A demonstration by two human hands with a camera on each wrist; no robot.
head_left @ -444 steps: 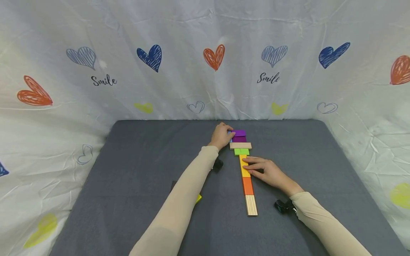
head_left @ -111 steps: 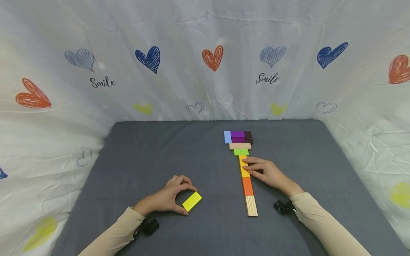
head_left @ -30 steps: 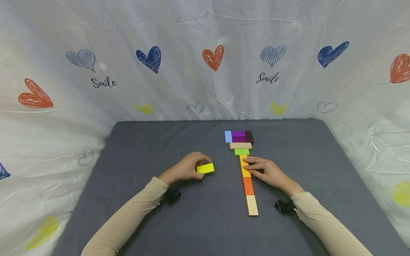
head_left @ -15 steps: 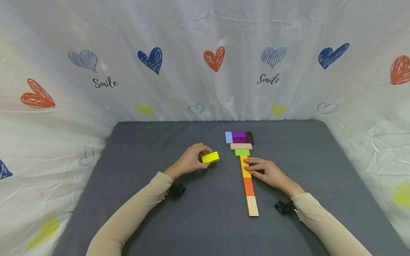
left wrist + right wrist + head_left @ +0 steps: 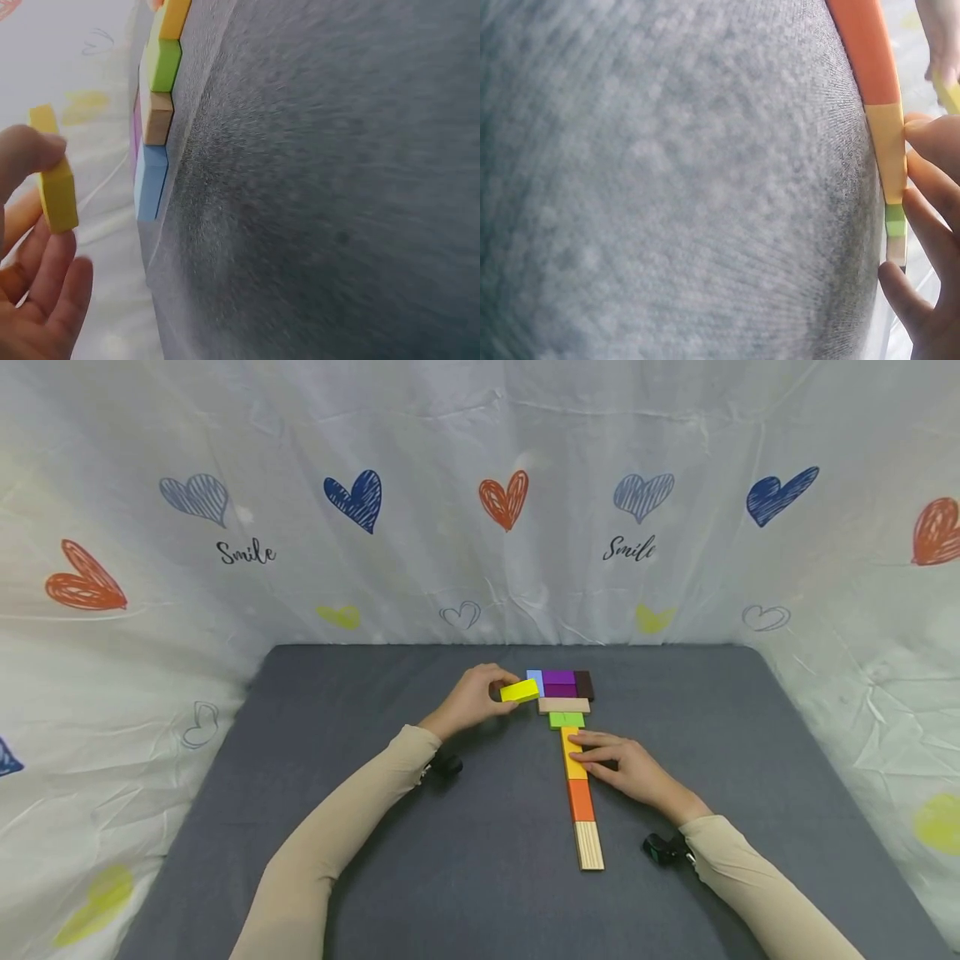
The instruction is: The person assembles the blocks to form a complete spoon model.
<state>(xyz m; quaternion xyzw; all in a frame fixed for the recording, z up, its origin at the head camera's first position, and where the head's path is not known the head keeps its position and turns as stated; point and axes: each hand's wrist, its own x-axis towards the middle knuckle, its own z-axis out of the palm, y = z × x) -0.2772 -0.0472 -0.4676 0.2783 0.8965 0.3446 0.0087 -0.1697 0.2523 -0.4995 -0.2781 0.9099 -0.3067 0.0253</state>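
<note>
My left hand (image 5: 476, 697) pinches a bright yellow block (image 5: 519, 691) between thumb and fingers. It holds the block above the table, just left of a light blue block (image 5: 534, 678); whether they touch I cannot tell. In the left wrist view the yellow block (image 5: 58, 195) is apart from the cloth. My right hand (image 5: 630, 768) rests its fairly straight fingertips on an orange-yellow block (image 5: 572, 764). Above that lie green blocks (image 5: 566, 720), a plain wood block (image 5: 564, 704), purple blocks (image 5: 558, 677) and a dark brown block (image 5: 584, 685).
Below the orange-yellow block, an orange block (image 5: 581, 800) and a striped wooden piece (image 5: 588, 846) continue the row. Everything lies on a dark grey cloth-covered table (image 5: 420, 877). A white curtain (image 5: 420, 568) with printed hearts hangs behind and at the sides.
The dark brown block has joined the right end of the purple blocks. My left hand has lifted the yellow block off the table and carried it forward and right. My right hand stays put.
</note>
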